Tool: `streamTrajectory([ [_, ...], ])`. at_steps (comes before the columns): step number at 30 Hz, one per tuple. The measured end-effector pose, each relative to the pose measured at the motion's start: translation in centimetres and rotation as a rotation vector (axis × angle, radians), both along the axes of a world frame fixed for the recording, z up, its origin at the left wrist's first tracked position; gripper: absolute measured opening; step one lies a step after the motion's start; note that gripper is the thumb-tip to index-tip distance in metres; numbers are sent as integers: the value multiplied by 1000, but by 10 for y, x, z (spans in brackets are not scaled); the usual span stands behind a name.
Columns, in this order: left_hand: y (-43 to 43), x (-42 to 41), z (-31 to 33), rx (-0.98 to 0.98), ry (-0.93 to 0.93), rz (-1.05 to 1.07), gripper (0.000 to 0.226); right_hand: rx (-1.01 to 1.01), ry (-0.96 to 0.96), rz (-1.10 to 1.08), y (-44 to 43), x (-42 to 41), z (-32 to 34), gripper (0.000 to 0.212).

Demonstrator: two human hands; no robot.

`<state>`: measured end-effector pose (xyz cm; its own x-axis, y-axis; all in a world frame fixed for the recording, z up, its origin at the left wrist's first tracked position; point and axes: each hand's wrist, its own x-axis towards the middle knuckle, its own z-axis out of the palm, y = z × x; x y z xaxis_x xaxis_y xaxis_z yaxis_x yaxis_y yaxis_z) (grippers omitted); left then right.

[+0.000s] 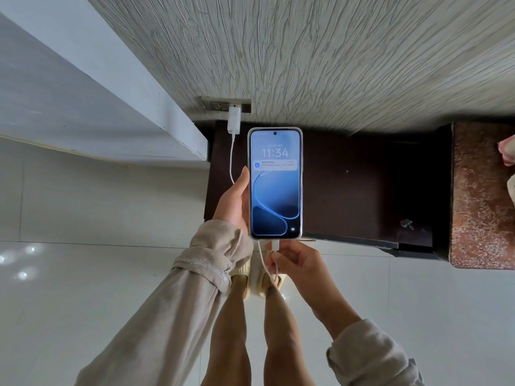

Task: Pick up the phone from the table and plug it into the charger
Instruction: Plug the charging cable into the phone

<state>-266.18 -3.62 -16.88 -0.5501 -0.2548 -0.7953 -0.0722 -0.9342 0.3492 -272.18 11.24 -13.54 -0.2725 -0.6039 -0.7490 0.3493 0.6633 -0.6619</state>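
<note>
Above the dark surface [348, 185], left to right: the adapter [234, 121] sits in the wall socket, its cable [231, 160] dropping behind the left hand [232, 201], whose grip wraps the phone [275, 183] upright, long axis pointing away toward the wall. Directly under its bottom edge, the right hand [292, 260] pinches the plug [274, 245], touching the port; whether it is fully seated I cannot tell.

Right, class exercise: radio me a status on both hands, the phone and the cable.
Left hand grips phone, screen lit. Right hand pinches white connector at phone's bottom port. Cable runs to wall charger. Nothing obstructing.
</note>
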Motion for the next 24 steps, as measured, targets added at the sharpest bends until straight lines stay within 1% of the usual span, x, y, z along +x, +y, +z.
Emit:
streamTrajectory([
  [5, 2, 1, -3, -25, -13, -47, 44, 6, 24, 6, 1, 1, -1, 13],
  [8, 2, 2, -5, -27, -9, -47, 44, 13, 36, 19, 2, 2, -2, 24],
  [9, 2, 3, -5, -22, -5, -47, 44, 13, 32, 18, 2, 2, -3, 23],
  [12, 2, 2, -7, -8, 7, -39, 45, 6, 15, 35, 2, 2, -4, 11],
  [13, 2, 2, -8, -6, 8, -38, 45, 8, 12, 44, 2, 1, -5, 11],
  [17, 2, 1, -12, -10, -4, -56, 45, 32, 50, 107, 2, -1, -5, 28],
  [19, 2, 0, -13, -4, -7, -63, 45, 34, 39, 221, 4, -4, -6, 26],
  [22, 1, -2, -15, -4, -15, -69, 44, 35, 74, 516, 11, -5, -10, 13],
  [24, -1, -3, -17, -13, -18, -70, 44, 86, 124, 632, 18, -5, -18, 16],
])
